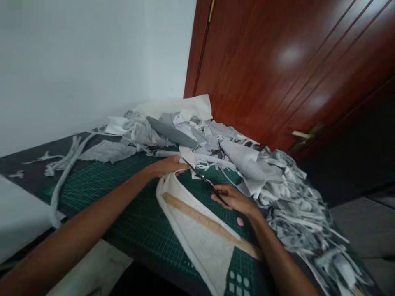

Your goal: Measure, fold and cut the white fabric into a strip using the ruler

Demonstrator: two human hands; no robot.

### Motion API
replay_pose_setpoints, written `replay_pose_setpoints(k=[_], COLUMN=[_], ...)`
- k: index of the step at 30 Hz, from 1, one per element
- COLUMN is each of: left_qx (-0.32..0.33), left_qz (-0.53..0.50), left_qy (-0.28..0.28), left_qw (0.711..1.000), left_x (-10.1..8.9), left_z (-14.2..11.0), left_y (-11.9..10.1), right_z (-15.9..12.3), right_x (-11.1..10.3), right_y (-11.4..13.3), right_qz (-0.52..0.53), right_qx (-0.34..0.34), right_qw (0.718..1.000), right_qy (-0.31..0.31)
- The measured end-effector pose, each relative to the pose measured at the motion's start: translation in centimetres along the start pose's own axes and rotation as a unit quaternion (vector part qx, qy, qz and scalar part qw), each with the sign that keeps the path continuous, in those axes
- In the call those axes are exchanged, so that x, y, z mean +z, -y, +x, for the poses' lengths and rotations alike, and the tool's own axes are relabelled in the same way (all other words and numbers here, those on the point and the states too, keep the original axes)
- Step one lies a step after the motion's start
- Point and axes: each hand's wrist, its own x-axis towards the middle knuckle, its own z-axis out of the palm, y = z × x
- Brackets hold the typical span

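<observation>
Seen over my remote link: a cream fabric panel (197,246) lies across a green cutting mat (138,213) on the tabletop, its lower end trailing past the mat's near edge. The left hand (165,166) is nearly closed, fingers curled at the panel's top corner, seemingly pinching it at the mat's far side. The right hand (233,199) is closed around long, dark scissors (203,179) above the mat's middle, their blades angled toward the left hand. (I cannot see the finger loops from here, so the exact grip stays hidden.)

A wooden ruler (210,222) rests along the panel, and a small pink piece of tailor's chalk (240,222) sits on the mat just beside the right hand. The cloth looks light, soft and limp, likely to slide and crumple rather than hold a shape. Its thicker folded edge seems the surest place to grip, while the stiffer ruler appears able to pin it flat. Grey fabric scraps (286,197) heap beyond and right of the mat, and twisted pale strips (66,164) lie to its left. A reddish wooden door (262,74) stands beyond the mat.
</observation>
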Motion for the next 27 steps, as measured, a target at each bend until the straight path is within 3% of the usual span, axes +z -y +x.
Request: replay_pose_setpoints(k=[15, 27], left_qx=[-0.015, -0.044], left_qz=[-0.003, -0.008], left_qy=[0.027, 0.046], left_qw=[1.0, 0.998], left_x=[0.12, 0.27], left_z=[-0.14, -0.06], left_y=[-0.11, 0.1], right_z=[0.38, 0.81], right_x=[-0.19, 0.27], right_y=[-0.72, -0.8], right_qz=[-0.002, -0.096], right_qx=[0.015, -0.016], right_qw=[1.0, 0.995], right_qy=[0.017, -0.035])
